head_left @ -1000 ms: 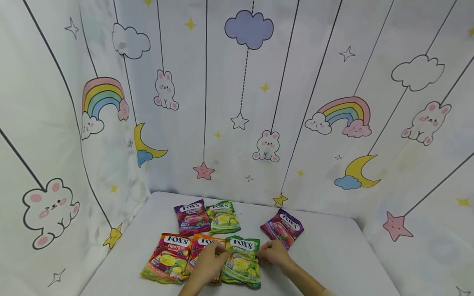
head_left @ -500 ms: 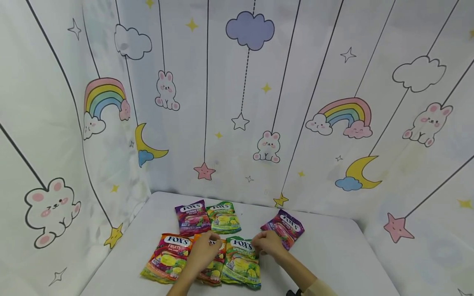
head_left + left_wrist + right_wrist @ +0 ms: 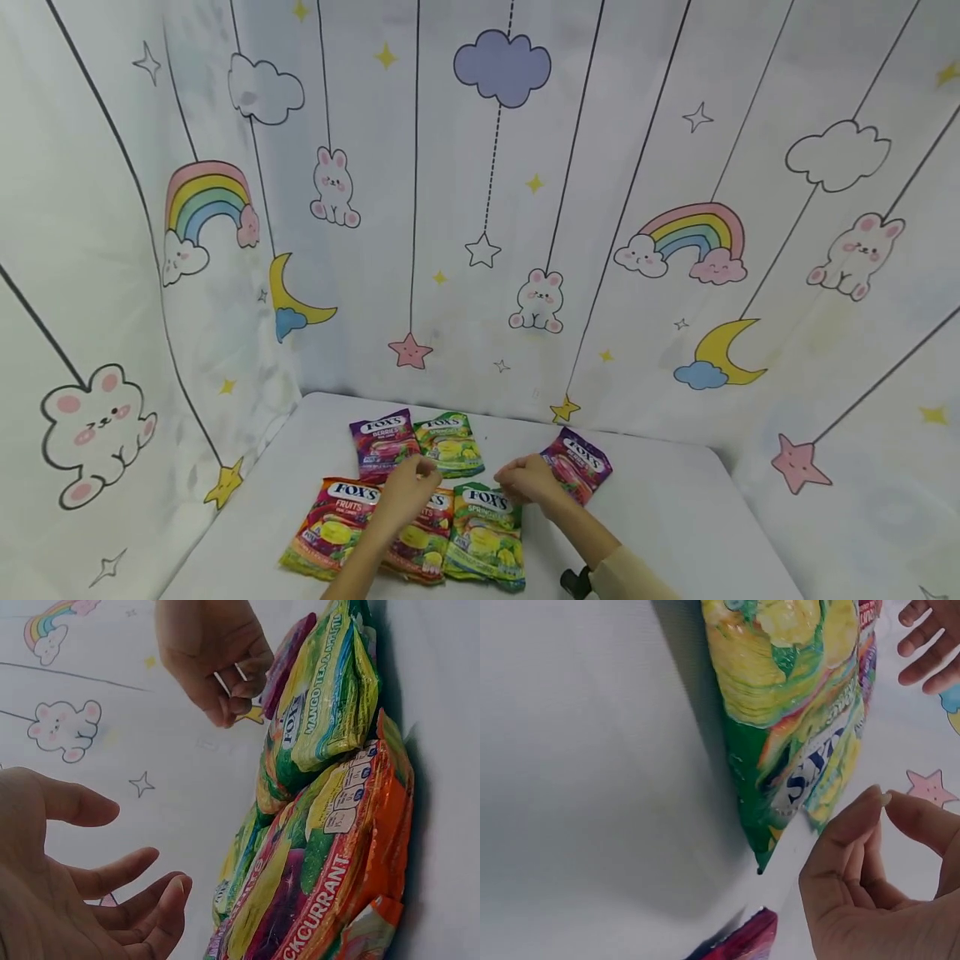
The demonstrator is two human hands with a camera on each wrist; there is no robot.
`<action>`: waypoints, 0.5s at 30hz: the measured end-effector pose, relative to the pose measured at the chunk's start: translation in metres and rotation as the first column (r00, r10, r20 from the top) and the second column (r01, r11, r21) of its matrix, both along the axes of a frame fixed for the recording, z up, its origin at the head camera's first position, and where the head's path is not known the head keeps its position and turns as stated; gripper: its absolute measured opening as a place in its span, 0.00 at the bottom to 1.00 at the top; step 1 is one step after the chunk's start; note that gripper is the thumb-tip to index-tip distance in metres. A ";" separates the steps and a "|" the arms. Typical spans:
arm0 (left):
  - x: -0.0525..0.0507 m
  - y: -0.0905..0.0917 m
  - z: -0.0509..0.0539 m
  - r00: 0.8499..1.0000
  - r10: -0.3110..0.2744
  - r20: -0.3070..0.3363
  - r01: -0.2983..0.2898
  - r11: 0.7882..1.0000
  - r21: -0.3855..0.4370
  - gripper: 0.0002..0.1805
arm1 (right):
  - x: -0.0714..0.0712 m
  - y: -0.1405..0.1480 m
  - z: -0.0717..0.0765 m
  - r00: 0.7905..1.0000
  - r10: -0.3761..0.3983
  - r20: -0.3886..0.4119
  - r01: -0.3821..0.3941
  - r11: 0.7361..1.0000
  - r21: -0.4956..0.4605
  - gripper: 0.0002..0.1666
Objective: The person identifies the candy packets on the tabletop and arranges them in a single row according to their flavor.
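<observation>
Over the orange packet (image 3: 420,546) hovers my left hand (image 3: 405,496), its fingers loosely bent and empty. My right hand (image 3: 531,478) is raised above the top of the front green packet (image 3: 487,542). In the right wrist view the right thumb and forefinger tips of that hand (image 3: 885,877) meet, with the fingers loosely curled around nothing. The left wrist view shows a gap between the left hand (image 3: 97,877) and the packets beside it. Another orange packet (image 3: 326,533) lies at the left end of the front row.
Behind the front row lie a purple packet (image 3: 385,446) and a green packet (image 3: 453,454). A separate purple packet (image 3: 577,467) lies tilted at the right. A black object (image 3: 576,582) shows near the right sleeve. Patterned cloth walls stand around the white table (image 3: 675,517).
Both hands have moved up and away from the front packets, the left one off the green packet's edge. The right hand has also shifted left. The packets look unmoved.
</observation>
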State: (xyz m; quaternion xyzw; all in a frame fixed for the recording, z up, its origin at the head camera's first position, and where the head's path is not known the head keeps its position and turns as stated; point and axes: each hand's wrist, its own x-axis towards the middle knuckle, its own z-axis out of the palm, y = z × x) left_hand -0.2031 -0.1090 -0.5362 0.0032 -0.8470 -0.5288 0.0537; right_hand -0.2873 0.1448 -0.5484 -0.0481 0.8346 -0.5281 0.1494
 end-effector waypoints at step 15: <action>-0.029 -0.010 -0.008 1.000 0.004 0.011 -0.003 0.999 -0.054 0.20 | -0.034 -0.018 -0.006 0.997 -0.075 0.020 0.076 0.996 -0.053 0.15</action>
